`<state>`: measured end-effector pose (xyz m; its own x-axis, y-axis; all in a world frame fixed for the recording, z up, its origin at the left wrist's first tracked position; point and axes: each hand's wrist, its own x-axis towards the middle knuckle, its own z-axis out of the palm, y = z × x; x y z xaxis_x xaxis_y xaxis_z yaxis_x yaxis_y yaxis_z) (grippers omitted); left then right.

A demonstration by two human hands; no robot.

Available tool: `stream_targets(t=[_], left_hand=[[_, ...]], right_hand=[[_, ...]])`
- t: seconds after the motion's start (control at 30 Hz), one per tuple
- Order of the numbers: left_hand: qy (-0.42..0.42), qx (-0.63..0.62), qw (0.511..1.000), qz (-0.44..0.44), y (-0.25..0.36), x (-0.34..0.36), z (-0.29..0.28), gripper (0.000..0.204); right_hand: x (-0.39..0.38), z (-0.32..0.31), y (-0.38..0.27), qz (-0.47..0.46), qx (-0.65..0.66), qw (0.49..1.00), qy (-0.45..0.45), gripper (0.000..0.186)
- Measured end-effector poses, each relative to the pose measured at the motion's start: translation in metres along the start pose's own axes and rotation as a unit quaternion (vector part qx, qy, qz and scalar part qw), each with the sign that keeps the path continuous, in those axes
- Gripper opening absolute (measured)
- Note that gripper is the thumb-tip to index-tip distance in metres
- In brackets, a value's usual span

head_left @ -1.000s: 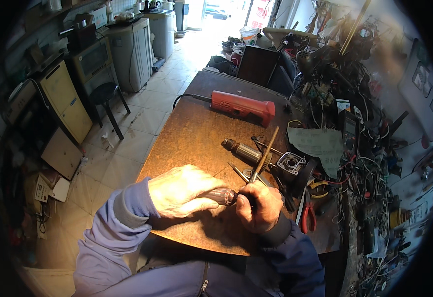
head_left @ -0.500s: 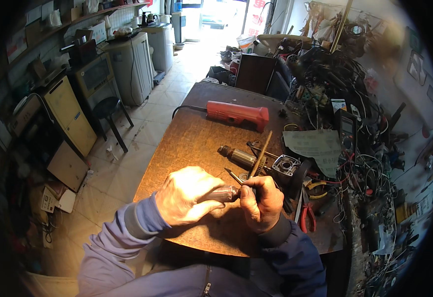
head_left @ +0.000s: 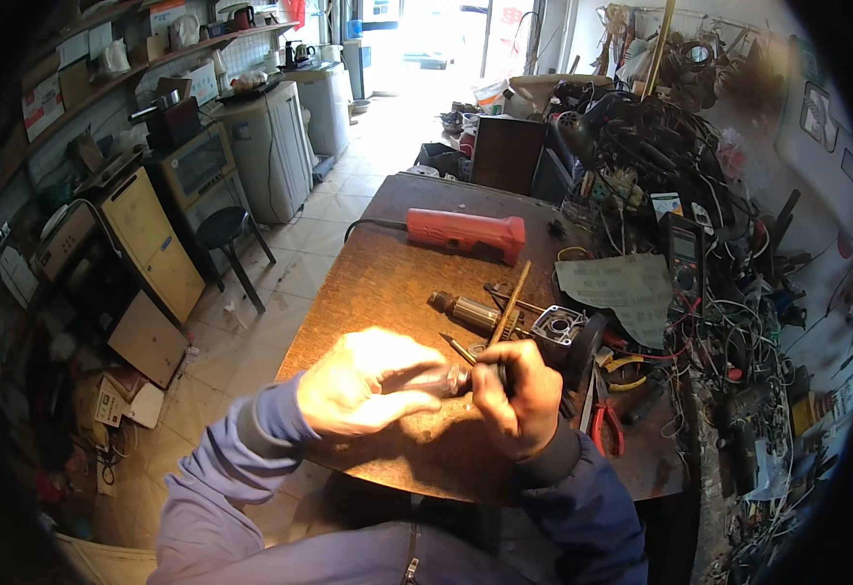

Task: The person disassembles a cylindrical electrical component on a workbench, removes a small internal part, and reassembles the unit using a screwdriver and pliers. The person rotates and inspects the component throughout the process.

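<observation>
Over the near part of the wooden table, my left hand [head_left: 353, 385] is wrapped round a dark brown cylinder-shaped part [head_left: 428, 381], blurred by motion. Its ringed end points right, toward my right hand [head_left: 519, 395]. There the fingers are curled closed at the cylinder's tip, around something dark that they mostly hide. Just beyond my hands lie a motor armature [head_left: 467, 310], a wooden stick [head_left: 511, 302] and a thin pointed tool [head_left: 459, 346]. A metal housing [head_left: 557, 327] sits beside them. Farther back rests a red power tool body [head_left: 465, 232] with a black cord.
Red-handled pliers [head_left: 607, 429] and yellow-handled pliers [head_left: 629, 373] lie right of my hand. A paper sheet [head_left: 617, 292], a multimeter [head_left: 681, 255] and a heap of cables [head_left: 641, 146] crowd the right side. A black stool [head_left: 230, 229] stands left of the table [head_left: 387, 283].
My left hand has shifted slightly left, and the cylinder is now more blurred. My right hand's fingers have turned and curled further over the tip. The whole view has tilted slightly.
</observation>
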<state>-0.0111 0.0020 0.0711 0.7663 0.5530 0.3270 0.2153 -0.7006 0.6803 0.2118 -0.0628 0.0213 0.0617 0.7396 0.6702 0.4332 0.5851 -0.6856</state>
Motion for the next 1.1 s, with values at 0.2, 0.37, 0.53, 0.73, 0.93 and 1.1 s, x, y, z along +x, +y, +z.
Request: stream_targets(t=[0.2, 0.37, 0.53, 0.73, 0.93, 1.1], left_hand=[[0.195, 0.332, 0.912, 0.141, 0.005, 0.008, 0.032, 0.046], [-0.085, -0.227, 0.949, -0.203, 0.001, 0.009, -0.001, 0.046], [-0.217, -0.378, 0.882, -0.18, -0.027, 0.006, -0.014, 0.052], [0.157, 0.25, 0.948, 0.119, -0.001, 0.002, 0.02, 0.044], [0.07, -0.07, 0.994, -0.05, -0.001, 0.0, 0.022, 0.047], [-0.164, -0.395, 0.888, -0.17, -0.027, 0.003, -0.006, 0.047]], right_hand=[[0.006, 0.007, 0.004, 0.174, 0.143, 0.973, 0.058, 0.016], [-0.002, -0.005, 0.002, 0.004, 0.023, 1.0, 0.001, 0.021], [0.005, -0.008, -0.011, -0.151, 0.016, 0.985, -0.084, 0.024], [0.003, 0.005, 0.003, 0.156, 0.182, 0.971, 0.004, 0.014], [0.001, 0.001, 0.008, 0.115, 0.135, 0.984, 0.012, 0.016], [0.002, -0.011, -0.003, -0.041, 0.039, 0.994, -0.096, 0.022]])
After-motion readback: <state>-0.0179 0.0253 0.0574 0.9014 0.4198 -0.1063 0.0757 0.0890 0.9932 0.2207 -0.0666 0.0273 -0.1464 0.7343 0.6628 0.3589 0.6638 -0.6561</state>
